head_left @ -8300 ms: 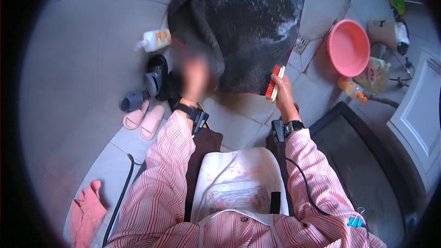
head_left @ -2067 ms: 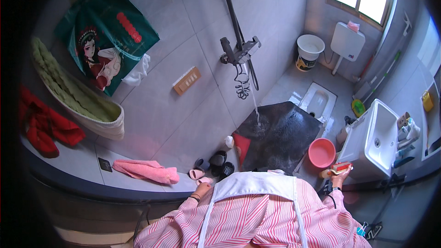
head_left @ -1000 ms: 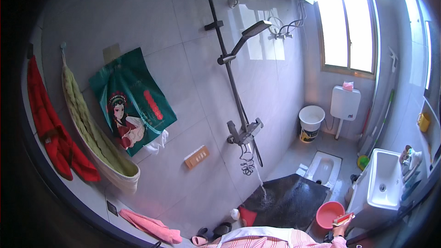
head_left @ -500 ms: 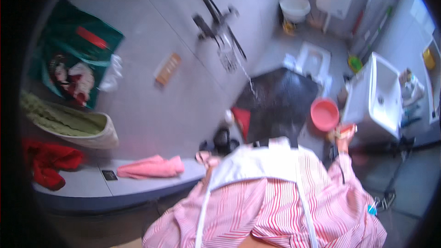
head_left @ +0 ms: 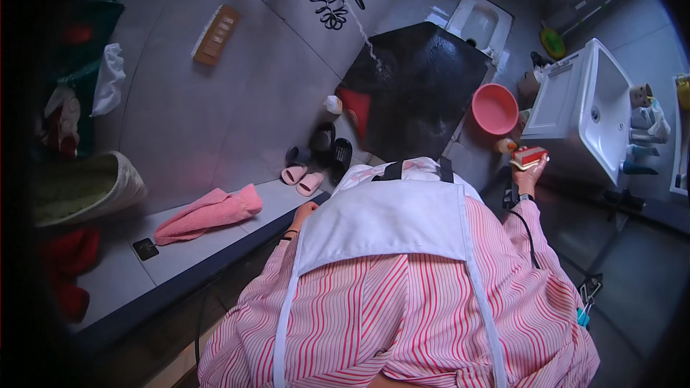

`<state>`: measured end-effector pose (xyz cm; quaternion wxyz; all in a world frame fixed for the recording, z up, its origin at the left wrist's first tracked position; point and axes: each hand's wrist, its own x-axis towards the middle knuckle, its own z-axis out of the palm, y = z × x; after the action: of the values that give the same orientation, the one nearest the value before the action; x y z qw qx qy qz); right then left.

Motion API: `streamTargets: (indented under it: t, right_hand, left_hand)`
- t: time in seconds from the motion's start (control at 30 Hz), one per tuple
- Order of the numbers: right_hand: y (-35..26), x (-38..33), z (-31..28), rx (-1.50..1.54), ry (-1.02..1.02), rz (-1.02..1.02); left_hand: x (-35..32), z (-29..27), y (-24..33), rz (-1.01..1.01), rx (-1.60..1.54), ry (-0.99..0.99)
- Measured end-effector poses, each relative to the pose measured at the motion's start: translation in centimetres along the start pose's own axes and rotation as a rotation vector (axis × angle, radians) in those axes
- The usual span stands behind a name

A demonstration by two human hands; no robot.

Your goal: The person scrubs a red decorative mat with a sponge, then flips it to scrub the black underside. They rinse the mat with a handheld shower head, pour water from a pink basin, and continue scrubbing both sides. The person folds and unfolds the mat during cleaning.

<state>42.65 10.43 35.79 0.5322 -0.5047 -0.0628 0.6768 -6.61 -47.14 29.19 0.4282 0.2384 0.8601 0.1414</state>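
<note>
Surface finishes – by appearance.
Black mat (head_left: 417, 93): wet, glossy in patches toward its far end, duller nearer; material cannot be told. Brush (head_left: 530, 157): red bristles, cream back of plastic look. Pink basin (head_left: 495, 110): smooth plastic, light sheen. Washbasin (head_left: 607, 93) and squat toilet (head_left: 480, 25): white, glossy, ceramic in look. Wall tiles (head_left: 244, 108): smooth, low sheen. Pink towel (head_left: 208, 214): matt napped cloth. 2 pink slippers (head_left: 310, 185): smooth, matt – plastic or foam. Apron (head_left: 388, 223): matt white cloth.

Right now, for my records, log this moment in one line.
right hand: holds red-bristled brush; left hand: beside apron; black mat: under running water
</note>
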Motion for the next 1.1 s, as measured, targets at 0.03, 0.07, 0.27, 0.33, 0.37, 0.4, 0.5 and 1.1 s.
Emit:
streamTargets:
  t: [0.03,0.07,0.27,0.33,0.37,0.4,0.5,1.1]
  right_hand:
    - [0.0,0.1,0.1,-0.014,-0.001,0.000]
    - [0.0,0.2,0.2,-0.026,-0.003,0.001]
    - [0.5,-0.4,1.0,-0.054,0.036,0.076]
    - [0.8,-0.5,1.0,-0.070,0.011,0.101]
    - [1.0,-0.6,1.1,-0.061,0.036,0.096]
    - [1.4,-0.8,1.3,-0.066,0.030,0.104]
    - [2.3,-1.1,1.2,-0.075,0.015,0.126]
    - [2.6,-1.5,0.5,-0.093,-0.101,0.203]
  left_hand:
    - [0.2,0.2,0.0,0.013,0.023,0.006]
    - [0.3,0.4,0.0,0.024,0.047,0.012]
    - [-2.1,0.7,2.9,-0.088,-0.027,-0.087]
    - [-2.9,0.4,4.4,-0.098,-0.006,-0.106]
    - [-3.1,-0.3,5.8,-0.092,0.003,-0.114]
    - [-3.3,-0.9,6.7,-0.090,0.011,-0.117]
    - [-2.8,-1.7,8.8,-0.069,-0.032,-0.094]
    - [12.0,-15.2,34.0,0.581,-0.171,0.648]
